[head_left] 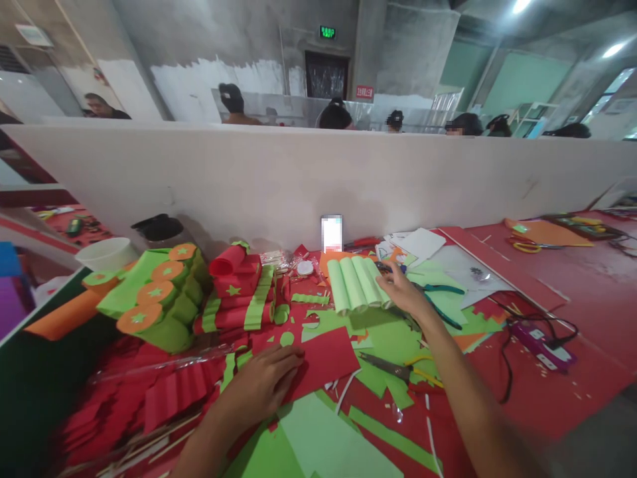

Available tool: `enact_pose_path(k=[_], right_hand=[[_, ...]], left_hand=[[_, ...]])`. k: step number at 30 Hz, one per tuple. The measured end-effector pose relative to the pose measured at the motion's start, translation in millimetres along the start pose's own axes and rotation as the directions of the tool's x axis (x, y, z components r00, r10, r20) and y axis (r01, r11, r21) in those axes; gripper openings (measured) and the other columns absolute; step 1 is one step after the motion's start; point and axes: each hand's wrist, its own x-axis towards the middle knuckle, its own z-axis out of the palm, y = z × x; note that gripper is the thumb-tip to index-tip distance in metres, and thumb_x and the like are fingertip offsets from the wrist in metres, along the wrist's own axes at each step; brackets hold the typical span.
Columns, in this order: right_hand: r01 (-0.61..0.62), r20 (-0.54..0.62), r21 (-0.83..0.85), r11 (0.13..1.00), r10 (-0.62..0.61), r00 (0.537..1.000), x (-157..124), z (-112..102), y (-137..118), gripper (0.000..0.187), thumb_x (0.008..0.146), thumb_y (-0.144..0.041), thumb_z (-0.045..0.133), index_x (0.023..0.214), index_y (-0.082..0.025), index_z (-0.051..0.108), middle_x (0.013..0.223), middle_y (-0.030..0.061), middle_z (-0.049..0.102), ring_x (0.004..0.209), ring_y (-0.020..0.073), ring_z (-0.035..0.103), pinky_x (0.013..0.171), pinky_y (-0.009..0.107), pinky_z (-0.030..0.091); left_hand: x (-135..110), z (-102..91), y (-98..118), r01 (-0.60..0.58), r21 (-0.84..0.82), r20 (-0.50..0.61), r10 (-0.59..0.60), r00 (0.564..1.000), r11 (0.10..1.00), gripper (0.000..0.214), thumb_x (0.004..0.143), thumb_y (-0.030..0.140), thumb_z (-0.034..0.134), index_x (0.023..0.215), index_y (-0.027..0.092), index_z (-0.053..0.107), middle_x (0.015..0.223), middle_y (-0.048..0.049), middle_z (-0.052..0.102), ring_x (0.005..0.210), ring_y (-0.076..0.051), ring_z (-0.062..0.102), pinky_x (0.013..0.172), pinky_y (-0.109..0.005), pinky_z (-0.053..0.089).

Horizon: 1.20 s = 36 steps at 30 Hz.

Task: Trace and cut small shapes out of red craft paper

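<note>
My left hand (269, 377) lies over the left end of a red rectangular sheet (328, 362), fingers bent and gripping its edge. My right hand (398, 287) reaches farther forward, at the right end of a pale green piece with rounded ridges (355, 285). Its fingers are closed round a dark object (383, 267), mostly hidden, whose kind I cannot make out. Teal-handled pliers (442, 289) lie just right of that hand. Between my forearms are scissors with yellow handles (393, 366) on green scraps. Light green sheets (338, 438) lie nearest me.
Red rolled pieces with green strips (239, 292) and green-and-orange rolls (164, 299) stand left. Stacked red pieces (174, 395) lie before them. A phone (332, 232) leans against the white partition (279, 179). A purple power strip (542, 345) with black cables lies right.
</note>
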Motion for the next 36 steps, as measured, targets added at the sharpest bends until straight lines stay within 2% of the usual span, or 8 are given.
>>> enact_pose_path(k=[3,10,15,19,22,26,31,36], right_hand=[[0.015,-0.025,-0.052,0.999,-0.016,1.000,9.5,13.1,-7.9,0.053,0.094,-0.031,0.042,0.142,-0.015,0.029,0.095,0.0079,0.067,0.085,0.0235,0.064,0.077,0.035,0.049],[0.042,-0.045,-0.137,0.990,-0.049,0.998,15.6,44.4,-9.6,0.045,0.088,-0.020,0.049,0.132,-0.016,0.043,0.135,0.0163,0.053,0.124,0.0282,0.050,0.098,0.038,0.039],[0.037,-0.063,-0.138,0.990,-0.046,0.997,24.1,30.8,-6.6,0.045,0.087,-0.022,0.049,0.131,-0.016,0.042,0.123,0.0152,0.060,0.109,0.0280,0.058,0.090,0.038,0.044],[0.024,-0.089,-0.107,0.994,-0.034,0.995,37.3,7.4,-7.6,0.046,0.091,-0.030,0.042,0.135,-0.016,0.036,0.089,0.0057,0.064,0.078,0.0233,0.063,0.073,0.035,0.048],[0.039,-0.084,-0.089,0.995,-0.047,0.995,38.8,-3.0,-10.3,0.046,0.093,-0.033,0.040,0.136,-0.018,0.035,0.082,0.0008,0.061,0.068,0.0194,0.060,0.066,0.031,0.048],[0.067,-0.062,-0.112,0.991,-0.074,0.995,27.3,3.8,-13.3,0.046,0.092,-0.035,0.043,0.135,-0.019,0.038,0.089,0.0028,0.062,0.073,0.0200,0.061,0.068,0.031,0.048],[0.057,-0.089,-0.187,0.981,-0.075,0.993,13.9,23.1,-7.7,0.046,0.090,-0.029,0.047,0.134,-0.015,0.040,0.117,0.0148,0.060,0.102,0.0263,0.060,0.085,0.036,0.046],[0.073,-0.048,-0.286,0.956,-0.090,0.995,-3.2,18.6,10.8,0.047,0.093,-0.024,0.043,0.138,-0.014,0.037,0.109,0.0135,0.064,0.099,0.0264,0.062,0.085,0.036,0.046]], left_hand=[[0.0,0.4,-0.5,-0.012,0.008,-0.022,0.012,1.000,1.000,0.032,0.096,0.024,0.042,0.113,0.024,0.069,0.119,-0.0056,0.070,0.104,-0.023,0.068,0.090,-0.035,0.055],[-3.6,8.3,-7.9,-0.025,0.034,-0.033,0.026,0.999,0.999,0.032,0.095,0.024,0.044,0.115,0.025,0.068,0.123,-0.0046,0.068,0.108,-0.022,0.066,0.094,-0.034,0.053],[-2.6,5.6,-5.8,-0.005,0.027,-0.016,0.005,1.000,1.000,0.032,0.095,0.024,0.044,0.116,0.025,0.068,0.122,-0.0047,0.069,0.107,-0.023,0.067,0.093,-0.035,0.054],[-1.5,4.4,-5.0,-0.017,-0.004,-0.042,0.017,0.999,1.000,0.032,0.095,0.025,0.044,0.113,0.025,0.070,0.119,-0.0052,0.070,0.104,-0.023,0.068,0.092,-0.035,0.055],[-1.9,6.0,-6.2,-0.014,-0.022,-0.062,0.013,0.998,1.000,0.031,0.095,0.026,0.044,0.112,0.025,0.070,0.118,-0.0055,0.071,0.104,-0.023,0.068,0.092,-0.035,0.055],[-1.4,4.3,-4.8,-0.010,-0.024,-0.058,0.009,0.998,1.000,0.032,0.095,0.025,0.044,0.112,0.024,0.070,0.118,-0.0064,0.071,0.103,-0.023,0.068,0.090,-0.034,0.055],[-0.5,0.7,-2.7,-0.012,-0.020,-0.018,0.011,1.000,1.000,0.034,0.091,0.017,0.044,0.114,0.023,0.068,0.120,-0.0063,0.070,0.105,-0.023,0.067,0.091,-0.036,0.055],[-4.3,3.2,-3.7,-0.021,-0.019,-0.026,0.020,0.999,1.000,0.036,0.089,0.016,0.047,0.119,0.025,0.065,0.123,-0.0051,0.068,0.106,-0.022,0.066,0.094,-0.036,0.053]])
